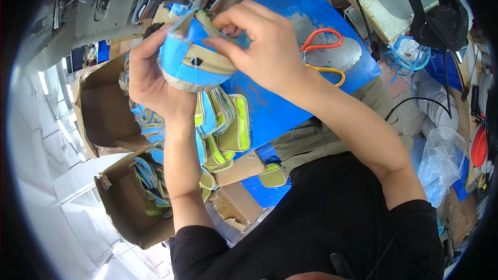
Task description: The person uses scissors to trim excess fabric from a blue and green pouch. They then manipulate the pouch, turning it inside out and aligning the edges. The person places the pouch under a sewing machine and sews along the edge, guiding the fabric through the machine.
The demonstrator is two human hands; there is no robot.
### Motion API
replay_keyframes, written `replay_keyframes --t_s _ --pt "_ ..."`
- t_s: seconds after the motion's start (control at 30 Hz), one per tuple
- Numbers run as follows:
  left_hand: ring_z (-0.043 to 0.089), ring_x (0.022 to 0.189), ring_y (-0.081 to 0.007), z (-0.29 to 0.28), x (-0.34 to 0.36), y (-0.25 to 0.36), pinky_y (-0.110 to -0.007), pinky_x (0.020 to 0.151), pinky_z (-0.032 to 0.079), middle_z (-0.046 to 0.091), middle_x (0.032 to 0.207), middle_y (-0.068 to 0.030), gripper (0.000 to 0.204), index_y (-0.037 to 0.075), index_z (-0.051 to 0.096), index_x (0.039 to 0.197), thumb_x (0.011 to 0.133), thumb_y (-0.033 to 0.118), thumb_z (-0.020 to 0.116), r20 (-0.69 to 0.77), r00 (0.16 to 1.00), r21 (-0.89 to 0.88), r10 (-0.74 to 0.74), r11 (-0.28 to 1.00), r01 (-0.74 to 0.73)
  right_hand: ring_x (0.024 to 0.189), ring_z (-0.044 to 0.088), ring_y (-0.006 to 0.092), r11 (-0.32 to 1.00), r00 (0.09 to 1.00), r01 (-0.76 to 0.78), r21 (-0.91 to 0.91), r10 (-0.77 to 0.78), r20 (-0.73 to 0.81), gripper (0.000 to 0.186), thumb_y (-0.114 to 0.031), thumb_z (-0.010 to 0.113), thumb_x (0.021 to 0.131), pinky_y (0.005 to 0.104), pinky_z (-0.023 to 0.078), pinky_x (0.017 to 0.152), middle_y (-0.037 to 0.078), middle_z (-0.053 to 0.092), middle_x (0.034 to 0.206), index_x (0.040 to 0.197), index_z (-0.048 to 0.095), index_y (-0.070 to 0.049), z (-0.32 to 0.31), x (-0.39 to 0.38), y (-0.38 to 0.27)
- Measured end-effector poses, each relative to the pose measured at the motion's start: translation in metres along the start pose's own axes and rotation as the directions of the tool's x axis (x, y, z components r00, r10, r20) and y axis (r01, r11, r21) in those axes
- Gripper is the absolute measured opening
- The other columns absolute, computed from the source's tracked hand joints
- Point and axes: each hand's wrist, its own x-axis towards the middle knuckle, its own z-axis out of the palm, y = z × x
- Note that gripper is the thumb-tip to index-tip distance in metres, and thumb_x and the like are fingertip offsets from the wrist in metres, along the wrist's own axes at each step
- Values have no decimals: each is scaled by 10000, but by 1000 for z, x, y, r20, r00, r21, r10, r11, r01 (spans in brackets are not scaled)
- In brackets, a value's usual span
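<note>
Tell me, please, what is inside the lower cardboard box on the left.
Inside the box are blue and green cloth pieces. The top pieces cover whatever lies beneath, and the left forearm hides the box's right side.

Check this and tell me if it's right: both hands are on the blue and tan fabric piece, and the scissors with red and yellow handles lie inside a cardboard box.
Only the place is wrong: in the head view, the scissors with red and yellow handles lie on the blue tabletop. The left hand and right hand are indeed on the fabric piece.
</note>
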Motion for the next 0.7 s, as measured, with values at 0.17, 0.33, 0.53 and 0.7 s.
replay_keyframes --t_s 0.17,0.33,0.53,0.7 --pt "733 952 -239 0 6 0 -342 890 509 772 1014 -100 262 29 731 1009 772 103 813 235 891 328 389 831 -449 759 709 202 979 990 -141 146 140 13 216 -70 838 758 324 548 650 75 701 851 924 701 -53 2 1 -4" --pt "729 903 -200 5 6 7 -302 809 429 781 978 -36 221 81 765 944 750 185 789 280 862 416 422 756 -505 748 688 163 936 964 -264 233 254 73 210 -19 824 775 293 548 671 85 707 855 952 712 -30 -3 1 -7" --pt "721 888 -180 6 7 7 -301 816 419 779 982 -9 204 107 775 935 736 146 753 278 869 443 409 748 -494 758 680 134 907 948 -317 276 295 120 208 -9 808 794 272 552 701 67 713 864 983 720 -12 -8 2 -6" --pt "712 890 -171 8 12 3 -304 819 406 777 980 1 185 130 770 920 736 129 752 262 883 472 390 746 -470 725 681 114 837 883 -459 297 395 253 221 -31 793 813 252 552 673 73 726 842 1021 731 11 -22 19 -19"
